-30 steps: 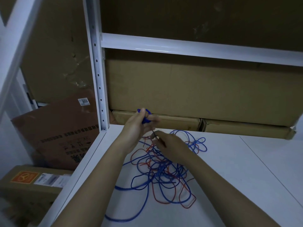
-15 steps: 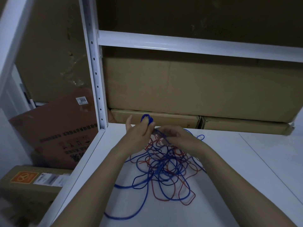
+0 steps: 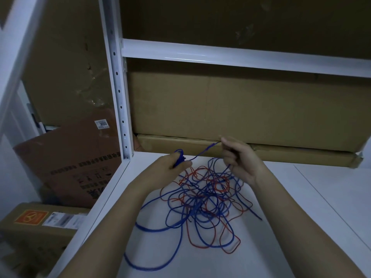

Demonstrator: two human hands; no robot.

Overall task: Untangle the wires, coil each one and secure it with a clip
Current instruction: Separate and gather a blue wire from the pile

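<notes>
Left hand (image 3: pixel 170 164) grips small blue wire coil (image 3: pixel 179 157); right hand (image 3: pixel 240 159) pinches its stretched strand above tangled blue & red wires (image 3: pixel 202 199) on white shelf (image 3: pixel 301 197). Brown cardboard box (image 3: pixel 76 163) label reads "3055" (image 3: pixel 102 124).

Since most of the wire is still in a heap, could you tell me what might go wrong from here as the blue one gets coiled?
1. The right hand draws a blue wire out of the tangle; where blue loops cross the red wire, pulling could tighten a knot.
2. The small blue coil pinched in the left hand may spring loose; no clip is visible.
3. A loop lies near the shelf edge and could slide off.
</notes>
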